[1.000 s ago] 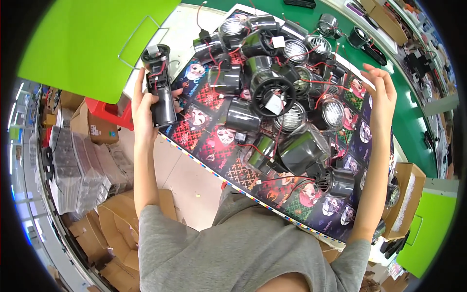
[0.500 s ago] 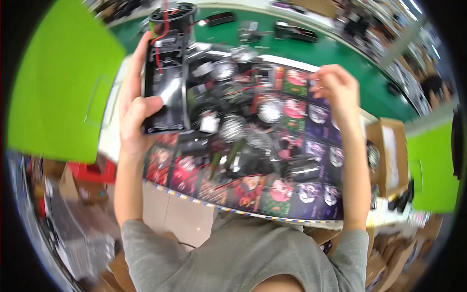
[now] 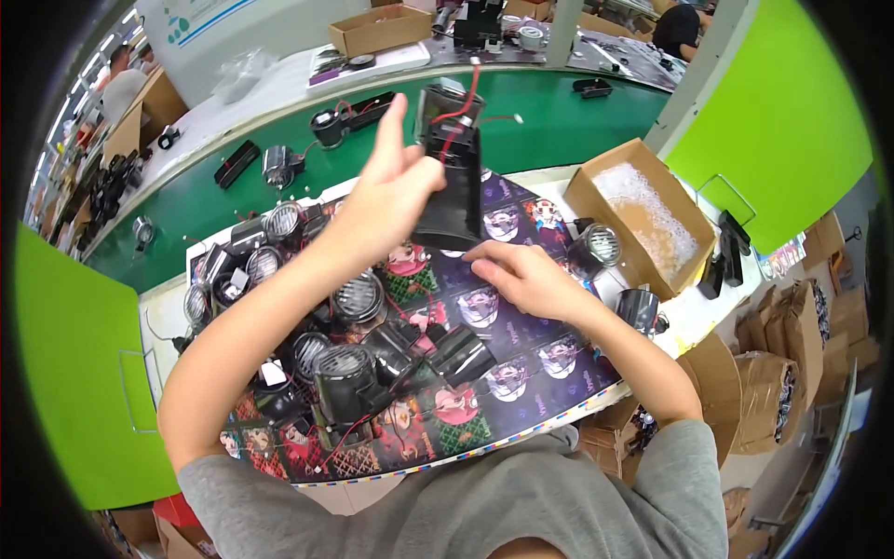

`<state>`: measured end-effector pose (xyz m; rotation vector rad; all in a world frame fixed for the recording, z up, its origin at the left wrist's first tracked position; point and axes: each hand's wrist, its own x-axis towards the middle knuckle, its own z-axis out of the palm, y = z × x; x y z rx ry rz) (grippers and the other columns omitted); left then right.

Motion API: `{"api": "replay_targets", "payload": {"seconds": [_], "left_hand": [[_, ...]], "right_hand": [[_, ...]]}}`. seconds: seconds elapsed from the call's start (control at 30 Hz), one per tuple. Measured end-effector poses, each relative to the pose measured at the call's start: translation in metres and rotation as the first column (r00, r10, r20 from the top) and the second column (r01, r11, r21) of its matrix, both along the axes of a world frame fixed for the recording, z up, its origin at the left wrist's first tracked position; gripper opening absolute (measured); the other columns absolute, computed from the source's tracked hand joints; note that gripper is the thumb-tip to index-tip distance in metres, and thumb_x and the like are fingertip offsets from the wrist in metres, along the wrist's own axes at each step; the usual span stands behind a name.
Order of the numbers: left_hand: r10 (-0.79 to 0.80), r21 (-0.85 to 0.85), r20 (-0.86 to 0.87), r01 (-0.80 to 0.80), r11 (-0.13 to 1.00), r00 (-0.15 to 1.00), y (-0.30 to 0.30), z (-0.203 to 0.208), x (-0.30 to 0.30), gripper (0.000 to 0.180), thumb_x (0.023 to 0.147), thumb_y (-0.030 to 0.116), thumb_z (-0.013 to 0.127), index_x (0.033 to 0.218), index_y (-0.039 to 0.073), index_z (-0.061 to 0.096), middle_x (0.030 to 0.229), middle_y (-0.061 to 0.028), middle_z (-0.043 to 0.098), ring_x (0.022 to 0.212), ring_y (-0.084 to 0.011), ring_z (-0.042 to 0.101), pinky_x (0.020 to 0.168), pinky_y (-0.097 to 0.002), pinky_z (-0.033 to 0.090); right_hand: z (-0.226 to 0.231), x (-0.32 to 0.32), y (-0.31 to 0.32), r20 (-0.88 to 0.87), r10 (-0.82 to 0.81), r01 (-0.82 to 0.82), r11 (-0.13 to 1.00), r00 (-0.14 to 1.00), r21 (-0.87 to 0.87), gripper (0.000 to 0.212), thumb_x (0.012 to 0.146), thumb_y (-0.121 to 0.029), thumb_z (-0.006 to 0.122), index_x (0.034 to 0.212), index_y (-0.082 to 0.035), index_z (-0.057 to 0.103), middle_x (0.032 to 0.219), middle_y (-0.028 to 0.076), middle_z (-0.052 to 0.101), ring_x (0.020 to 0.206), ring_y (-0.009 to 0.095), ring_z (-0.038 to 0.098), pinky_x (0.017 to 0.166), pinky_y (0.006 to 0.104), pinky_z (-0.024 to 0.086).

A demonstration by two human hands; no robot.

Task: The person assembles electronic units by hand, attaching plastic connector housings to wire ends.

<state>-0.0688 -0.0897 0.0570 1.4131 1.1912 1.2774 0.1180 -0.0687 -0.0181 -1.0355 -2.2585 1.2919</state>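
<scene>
My left hand [image 3: 391,182] is closed around a long black plastic housing [image 3: 453,205], which it holds up over the far part of the table. The housing has a cylindrical head [image 3: 447,98] at its top, and a red wire [image 3: 463,114] sticks out there. Just below the housing's lower end is my right hand [image 3: 526,278], thumb and forefinger drawn together; anything between them is too small to make out. Black units with round ribbed faces [image 3: 358,296] lie in a heap to the left, on a mat with printed figures [image 3: 507,326].
Beyond the table runs a green surface [image 3: 209,191] with several black parts on it. At the right stands an open cardboard box [image 3: 643,210] with clear packing material inside. Green panels [image 3: 773,102] flank the table, and cartons [image 3: 787,363] crowd the floor at right.
My view has swung to the right. My left hand has carried the housing rightward across the mat, and my right hand has come in close to its lower end.
</scene>
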Motion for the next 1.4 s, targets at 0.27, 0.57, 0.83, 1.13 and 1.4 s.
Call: {"api": "replay_targets", "payload": {"seconds": [0.27, 0.57, 0.83, 1.13, 1.4], "left_hand": [[0.020, 0.172, -0.054, -0.010, 0.985, 0.998, 0.070, -0.011, 0.058, 0.073, 0.079, 0.017, 0.045, 0.130, -0.006, -0.002, 0.084, -0.0168, 0.055, 0.073, -0.0235, 0.056, 0.069, -0.0310, 0.045], [-0.021, 0.207, -0.322, 0.092, 0.974, 0.947, 0.152, -0.002, 0.068, 0.085, 0.078, 0.032, 0.044, 0.129, -0.007, -0.011, 0.073, -0.0210, 0.059, 0.069, -0.0300, 0.060, 0.061, -0.0361, 0.048], [-0.188, -0.163, -0.890, 0.095, 0.982, 0.416, 0.129, 0.029, 0.005, 0.065, 0.084, 0.036, 0.049, 0.136, 0.012, 0.017, 0.102, -0.0163, 0.056, 0.094, -0.0259, 0.054, 0.082, -0.0353, 0.041], [0.354, -0.078, -0.770, -0.630, 0.773, 0.531, -0.051, -0.011, -0.217, 0.043, 0.086, 0.018, 0.050, 0.124, 0.002, 0.041, 0.114, -0.0155, 0.052, 0.103, -0.0198, 0.050, 0.088, -0.0298, 0.037], [0.754, -0.340, -0.449, -0.872, 0.353, 0.480, -0.191, -0.073, -0.244, 0.043, 0.090, 0.026, 0.044, 0.123, -0.003, 0.040, 0.117, -0.0138, 0.048, 0.106, -0.0173, 0.045, 0.092, -0.0272, 0.034]], "right_hand": [[0.068, 0.023, 0.020, -0.607, -0.367, -0.146, 0.762, 0.705, -0.630, 0.039, 0.082, -0.019, 0.034, 0.113, 0.005, 0.038, 0.103, 0.024, 0.053, 0.088, 0.031, 0.058, 0.063, 0.0369, 0.054], [0.072, 0.024, 0.107, -0.581, -0.502, 0.097, 0.804, 0.641, -0.587, 0.026, 0.086, -0.011, 0.036, 0.099, 0.011, 0.041, 0.090, 0.021, 0.055, 0.071, 0.025, 0.060, 0.060, 0.0312, 0.053], [0.054, 0.090, 0.329, -0.559, -0.693, 0.541, 0.714, 0.456, -0.444, 0.028, 0.084, -0.014, 0.041, 0.097, 0.010, 0.044, 0.080, 0.019, 0.058, 0.053, 0.021, 0.058, 0.047, 0.0281, 0.052], [-0.007, 0.158, 0.493, -0.454, -0.874, 0.856, 0.360, 0.171, -0.370, 0.018, 0.074, -0.013, 0.060, 0.075, 0.001, 0.048, 0.061, 0.011, 0.054, 0.045, 0.020, 0.055, 0.033, 0.0265, 0.041], [-0.043, 0.158, 0.549, -0.506, -0.862, 0.836, 0.293, 0.022, -0.464, 0.024, 0.076, -0.006, 0.059, 0.086, 0.012, 0.046, 0.087, 0.018, 0.052, 0.058, 0.025, 0.058, 0.044, 0.0298, 0.053]]}}
